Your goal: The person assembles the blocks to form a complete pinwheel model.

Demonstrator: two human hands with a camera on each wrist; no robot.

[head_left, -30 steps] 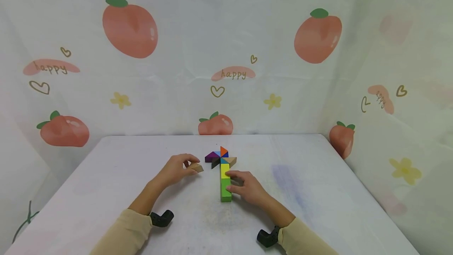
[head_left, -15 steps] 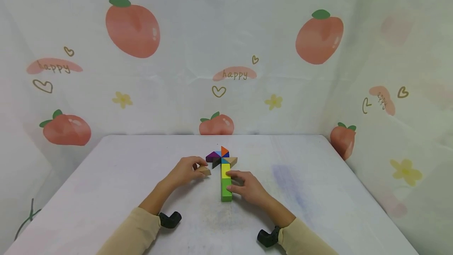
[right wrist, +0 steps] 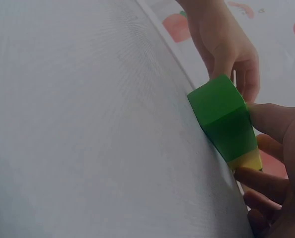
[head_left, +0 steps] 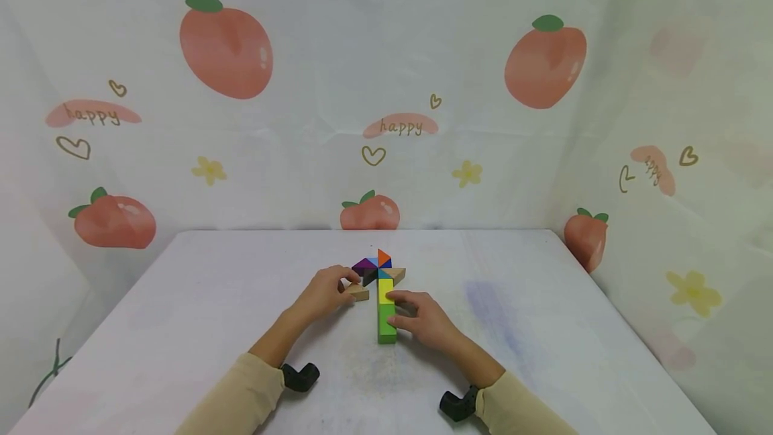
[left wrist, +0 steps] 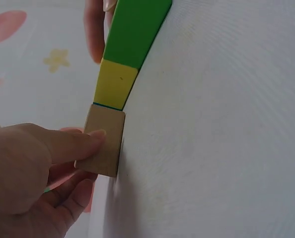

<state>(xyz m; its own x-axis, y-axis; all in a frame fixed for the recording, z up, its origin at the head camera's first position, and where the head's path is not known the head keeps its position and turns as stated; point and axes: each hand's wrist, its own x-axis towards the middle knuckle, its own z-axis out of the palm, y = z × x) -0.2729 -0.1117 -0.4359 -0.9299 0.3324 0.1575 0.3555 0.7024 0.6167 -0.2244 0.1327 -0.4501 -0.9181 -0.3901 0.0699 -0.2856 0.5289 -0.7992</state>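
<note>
My left hand pinches a plain wooden triangular block between thumb and fingers, just left of the yellow block. In the left wrist view, the wooden block appears close to the teal and yellow pieces; whether it touches them I cannot tell. My right hand rests its fingertips along the right side of the yellow block and the green block, which lie end to end. Beyond them, small triangular blocks form a pinwheel: purple, orange, black, plain wood, blue and teal.
The white tabletop spreads around the blocks, with a bluish smudge on the right. A fruit-printed white cloth hangs behind and at the sides. Black wrist devices sit on both wrists.
My left hand has carried the wooden triangular block rightward, closer to the yellow block, and turned it slightly. My right hand has stayed in place beside the yellow and green blocks.
</note>
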